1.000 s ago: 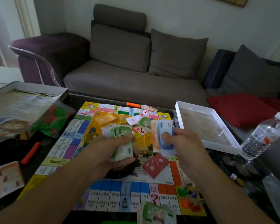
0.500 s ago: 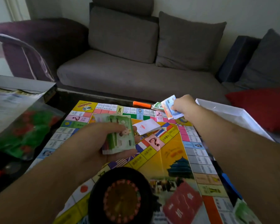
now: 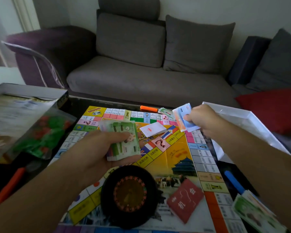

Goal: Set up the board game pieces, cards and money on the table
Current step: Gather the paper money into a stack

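The colourful game board [image 3: 178,153] lies open on the dark table. My left hand [image 3: 97,148] grips a thick stack of green play money [image 3: 123,140] over the board's left middle. My right hand [image 3: 203,120] holds a small bundle of blue and orange notes [image 3: 183,118] above the board's far right corner. A white card deck [image 3: 153,129] and a red card deck [image 3: 185,200] lie on the board. A black roulette spinner [image 3: 129,194] sits near the front. More green notes [image 3: 257,214] lie at the front right, and a few notes [image 3: 165,111] at the far edge.
A bag of green and red plastic pieces [image 3: 44,135] and the box lid [image 3: 15,105] sit at the left. A white box tray [image 3: 238,123] stands at the right. Orange markers [image 3: 149,108] [image 3: 8,187] and a blue marker [image 3: 233,182] lie around the board. A grey sofa [image 3: 141,78] runs behind.
My right hand carried the blue and orange notes out from the board's centre to the far right corner, then drew back slightly. My left hand kept its green stack.
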Tool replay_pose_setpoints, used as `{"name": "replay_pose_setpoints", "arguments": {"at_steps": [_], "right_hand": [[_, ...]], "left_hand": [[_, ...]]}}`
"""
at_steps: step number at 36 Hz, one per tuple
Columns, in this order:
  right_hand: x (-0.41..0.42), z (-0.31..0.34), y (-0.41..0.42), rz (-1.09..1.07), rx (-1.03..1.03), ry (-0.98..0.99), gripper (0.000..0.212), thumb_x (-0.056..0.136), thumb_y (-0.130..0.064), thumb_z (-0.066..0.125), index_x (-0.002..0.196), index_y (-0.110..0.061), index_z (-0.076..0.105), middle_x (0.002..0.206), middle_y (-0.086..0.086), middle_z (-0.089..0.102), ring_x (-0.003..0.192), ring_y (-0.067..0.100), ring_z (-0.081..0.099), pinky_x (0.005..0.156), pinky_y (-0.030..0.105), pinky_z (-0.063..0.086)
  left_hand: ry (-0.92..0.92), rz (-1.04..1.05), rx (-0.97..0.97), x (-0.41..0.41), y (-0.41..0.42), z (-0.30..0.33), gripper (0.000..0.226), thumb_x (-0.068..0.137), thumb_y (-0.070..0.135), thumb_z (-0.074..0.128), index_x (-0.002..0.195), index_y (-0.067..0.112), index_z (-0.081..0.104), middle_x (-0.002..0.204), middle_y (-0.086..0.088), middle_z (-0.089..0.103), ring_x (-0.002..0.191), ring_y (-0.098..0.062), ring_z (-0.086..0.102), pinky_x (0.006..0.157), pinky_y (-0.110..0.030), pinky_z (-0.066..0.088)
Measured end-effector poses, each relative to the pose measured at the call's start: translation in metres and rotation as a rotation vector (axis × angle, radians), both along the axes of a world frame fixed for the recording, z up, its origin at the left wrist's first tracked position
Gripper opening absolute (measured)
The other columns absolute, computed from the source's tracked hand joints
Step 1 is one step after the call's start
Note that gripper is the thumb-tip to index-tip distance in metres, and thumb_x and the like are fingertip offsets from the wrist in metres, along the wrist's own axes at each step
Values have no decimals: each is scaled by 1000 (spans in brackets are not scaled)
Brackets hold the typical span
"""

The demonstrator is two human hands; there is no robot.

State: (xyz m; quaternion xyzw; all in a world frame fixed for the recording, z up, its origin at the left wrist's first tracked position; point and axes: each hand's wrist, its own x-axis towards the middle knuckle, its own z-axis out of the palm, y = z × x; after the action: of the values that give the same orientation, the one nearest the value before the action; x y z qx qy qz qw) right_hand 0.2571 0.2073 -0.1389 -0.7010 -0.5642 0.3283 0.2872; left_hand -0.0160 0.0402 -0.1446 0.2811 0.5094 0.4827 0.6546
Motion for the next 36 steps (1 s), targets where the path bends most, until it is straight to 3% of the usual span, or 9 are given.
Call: {"name": "replay_pose_setpoints", "arguments": {"at_steps": [2, 4, 6, 14, 19, 23, 27, 33, 36], "right_hand": [[-7, 11, -35, 71, -8, 77, 4, 94, -8, 69, 92, -5, 67, 96, 15, 70, 87, 28, 67, 82, 40, 56], [-17, 23, -75, 165, -30, 184, 11, 98, -12, 68, 106, -8, 74, 100, 12, 78, 96, 29, 75, 95, 50, 58], [-30, 31, -113, 270, -43, 314, 18, 102, -11, 62, 114, -12, 76, 104, 7, 80, 100, 27, 77, 99, 51, 56], [-78, 34, -235, 374, -31, 422, 19, 105, -15, 61, 114, -23, 76, 103, -5, 80, 96, 17, 76, 94, 45, 59], [-104, 29, -275, 424, 5, 357, 12, 105, -27, 63, 109, -31, 74, 112, 4, 75, 99, 28, 72, 89, 54, 60], [-120, 23, -296, 447, -60, 392, 20, 105, -26, 64, 100, -45, 68, 98, -14, 75, 85, 13, 73, 67, 24, 58], [-137, 20, -306, 427, -94, 405, 16, 104, -20, 66, 112, -29, 76, 98, -2, 78, 83, 23, 75, 70, 35, 59], [-179, 22, -309, 435, -217, 422, 14, 104, -17, 66, 101, -28, 73, 108, 2, 73, 87, 27, 71, 62, 28, 56], [-207, 14, -304, 459, -217, 334, 12, 103, -17, 67, 95, -18, 74, 102, 13, 69, 83, 31, 61, 64, 37, 42]], "left_hand": [[-11, -5, 0, -4, -14, 3, 29, 96, 3, 65, 124, 2, 68, 111, -21, 77, 100, -37, 77, 76, -55, 64], [-20, 8, 12, -6, -28, 8, 31, 93, 2, 68, 124, 4, 69, 112, -22, 77, 100, -40, 76, 76, -58, 63], [-27, 19, 25, -8, -38, 12, 32, 92, 1, 68, 124, 5, 69, 112, -22, 77, 101, -40, 76, 76, -59, 63], [-11, -7, 69, -6, -99, 31, 28, 96, 4, 65, 124, 10, 70, 114, -15, 78, 103, -37, 76, 81, -58, 63], [41, -12, 107, -13, -139, 36, 27, 96, 7, 67, 121, 16, 73, 115, -11, 78, 104, -35, 76, 91, -60, 60], [31, 33, 74, -27, -159, 35, 26, 93, 8, 69, 118, 14, 75, 114, -11, 79, 102, -35, 77, 88, -58, 62], [13, 42, 12, -45, -173, 32, 38, 75, 12, 76, 113, 13, 77, 110, -13, 79, 94, -31, 78, 72, -48, 65], [50, 157, -146, -94, -184, 21, 27, 93, 14, 74, 120, 9, 74, 109, -16, 79, 100, -35, 77, 75, -51, 64], [81, 291, -198, -133, -186, 16, 26, 92, 18, 77, 115, 5, 75, 107, -17, 79, 102, -35, 75, 65, -46, 64]]}}
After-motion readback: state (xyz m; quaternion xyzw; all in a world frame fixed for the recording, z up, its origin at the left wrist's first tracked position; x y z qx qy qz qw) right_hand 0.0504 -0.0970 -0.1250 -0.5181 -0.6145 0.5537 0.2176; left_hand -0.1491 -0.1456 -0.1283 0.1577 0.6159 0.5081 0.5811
